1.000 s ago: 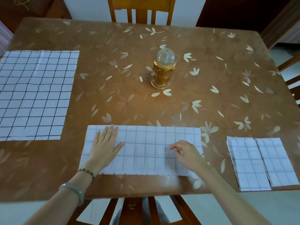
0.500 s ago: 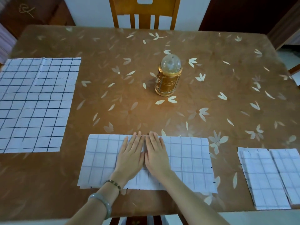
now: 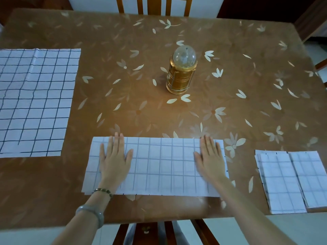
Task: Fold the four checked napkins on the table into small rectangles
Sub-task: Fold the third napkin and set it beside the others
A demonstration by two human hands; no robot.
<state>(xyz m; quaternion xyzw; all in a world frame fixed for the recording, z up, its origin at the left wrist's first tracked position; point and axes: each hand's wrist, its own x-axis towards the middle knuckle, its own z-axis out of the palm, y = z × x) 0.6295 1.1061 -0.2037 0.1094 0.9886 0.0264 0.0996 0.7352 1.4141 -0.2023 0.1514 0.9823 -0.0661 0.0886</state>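
Resting on the person's left forearm, nearest the camera, are a pale bangle (image 3: 92,213) and, closer to the wrist, a beaded bracelet (image 3: 103,191). Just beyond them the left grip (image 3: 115,161) lies open and palm down, fingers straight and close together, on the left part of a checked napkin folded into a long strip (image 3: 162,165). The right grip (image 3: 210,161), slightly blurred, lies open and flat in the same way on the strip's right part. The two grips are well apart, with a bare stretch of cloth between them. The strip lies along the near edge of the counter (image 3: 230,89), its long side running left to right. To its right, by the near right corner, two napkins folded into small rectangles lie side by side and touching: the left folded napkin (image 3: 281,183) and the right folded napkin (image 3: 311,174). To the left and farther back, the unfolded napkin (image 3: 35,103) lies spread in full, its left side cut off by the picture's edge. Farther on, near the counter's middle, a gold lantern (image 3: 182,75) with a clear dome stands upright, apart from all the cloth. Past the far edge, a wooden chair back (image 3: 154,6) shows
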